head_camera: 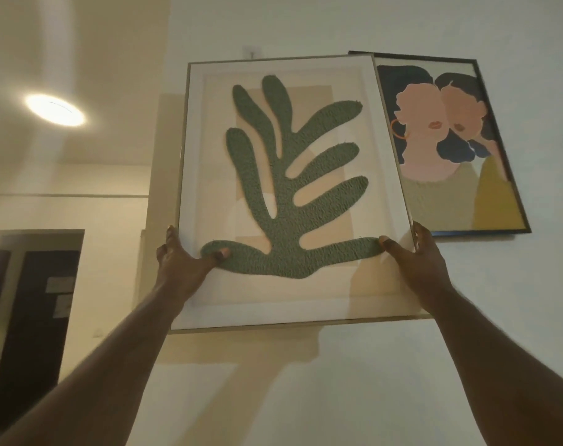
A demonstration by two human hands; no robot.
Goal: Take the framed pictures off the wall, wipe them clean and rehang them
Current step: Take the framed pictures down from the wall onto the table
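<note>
Head view, looking up at a pale wall (338, 381). At the upper left of the frame a round ceiling light (55, 110) glows; below it, at the lower left edge, stands a dark doorway (32, 317). From the bottom left corner a bare forearm rises to the left hand (185, 260), which grips the left edge of the leaf picture (290, 188): the thumb lies across the front glass, on the lowest left lobe of the green leaf shape, and the fingers curl round the frame's side. This light-framed picture fills the centre of the frame, held up against the wall and tilted slightly, its top edge just under a small wall hook (252, 52) at upper centre. The right hand (412, 255) grips the frame's right edge in the same way, thumb on the front at the lowest right lobe, fingers wrapped behind the side. To the right, in the upper right of the frame, the portrait picture (460, 162) in a dark frame hangs on the wall, tilted, its left edge hidden behind the leaf picture.
</note>
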